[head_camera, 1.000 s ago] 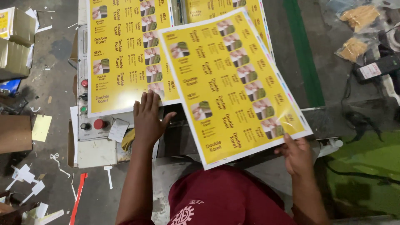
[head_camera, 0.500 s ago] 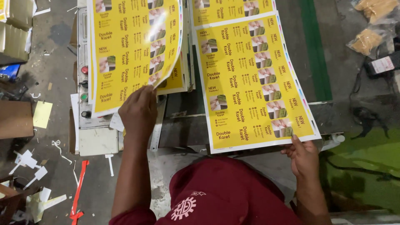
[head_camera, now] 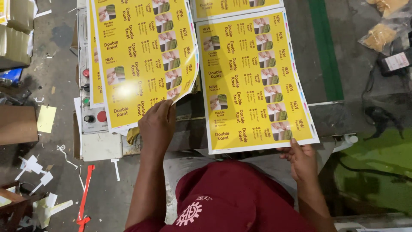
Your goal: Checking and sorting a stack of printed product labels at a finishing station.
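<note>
Left hand point(head_camera: 156, 124) sits just left of frame centre, fingers curled closed on the lower right corner of the left yellow printed sheet point(head_camera: 143, 56). That sheet runs up toward 11 o'clock, its right edge lifted and bowed, glare spot near its lower half. It lies over more yellow sheets of the same print, edges showing along its left side.

Right hand point(head_camera: 302, 160) is at about 4 o'clock, fingers pinched on the bottom white margin of the right yellow printed sheet point(head_camera: 255, 81) — thumb side hidden under the paper, so how tight the grip is I cannot tell. This sheet lies flat, from centre up toward 1 o'clock, with another yellow sheet point(head_camera: 234, 7) above it at 12.

Under the left sheet at 9 o'clock — a grey control panel point(head_camera: 91, 112) with red and green buttons. Green stripe point(head_camera: 326, 51) on the surface runs up at 1–2 o'clock. Paper scraps point(head_camera: 38, 172) on the floor at 8 o'clock, cardboard point(head_camera: 17, 124) at 9. Person's dark red shirt point(head_camera: 231, 202) fills 6 o'clock.
</note>
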